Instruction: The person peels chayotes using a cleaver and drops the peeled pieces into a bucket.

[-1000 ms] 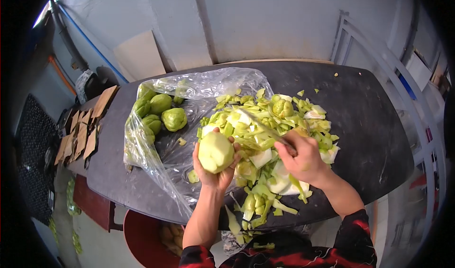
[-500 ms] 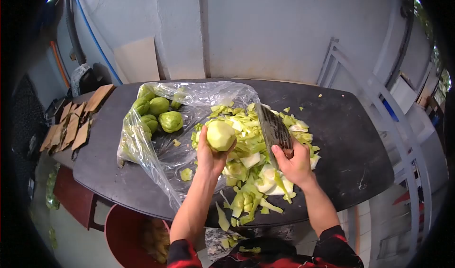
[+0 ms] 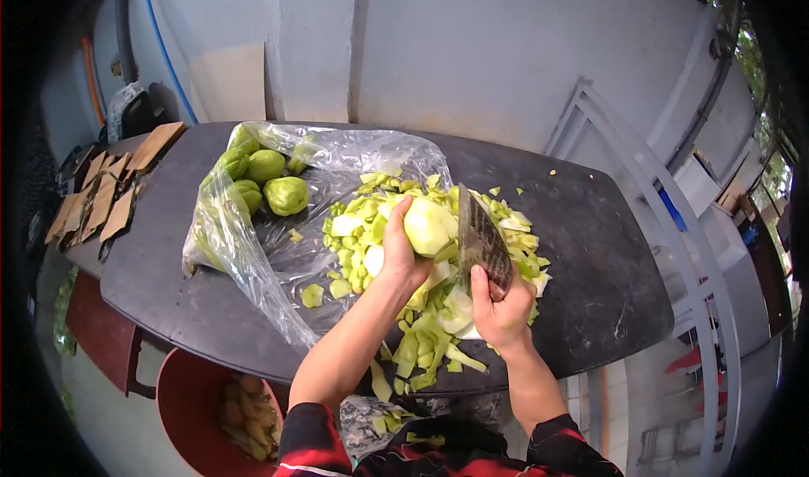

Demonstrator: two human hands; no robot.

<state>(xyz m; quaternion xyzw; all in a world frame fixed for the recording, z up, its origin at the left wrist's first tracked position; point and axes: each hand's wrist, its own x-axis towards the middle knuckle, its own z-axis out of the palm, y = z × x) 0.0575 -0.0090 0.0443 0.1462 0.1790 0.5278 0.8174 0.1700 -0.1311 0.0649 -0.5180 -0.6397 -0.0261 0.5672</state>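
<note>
The left hand (image 3: pixel 399 258) is clasping one peeled chayote (image 3: pixel 430 227), the right hand (image 3: pixel 506 308) one knife (image 3: pixel 483 239) — its handle mostly hiding; peelings (image 3: pixel 428 342) are lying too jumbled to count.

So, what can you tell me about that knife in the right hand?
The knife has a broad blade that looks like metal, darkly mottled, with a paler strip along its left edge. Its far end points away from the person; the right hand grips the near end, largely hiding the handle. It is beside the peeled vegetable, over the peelings; whether blade and vegetable touch is unclear.
</note>
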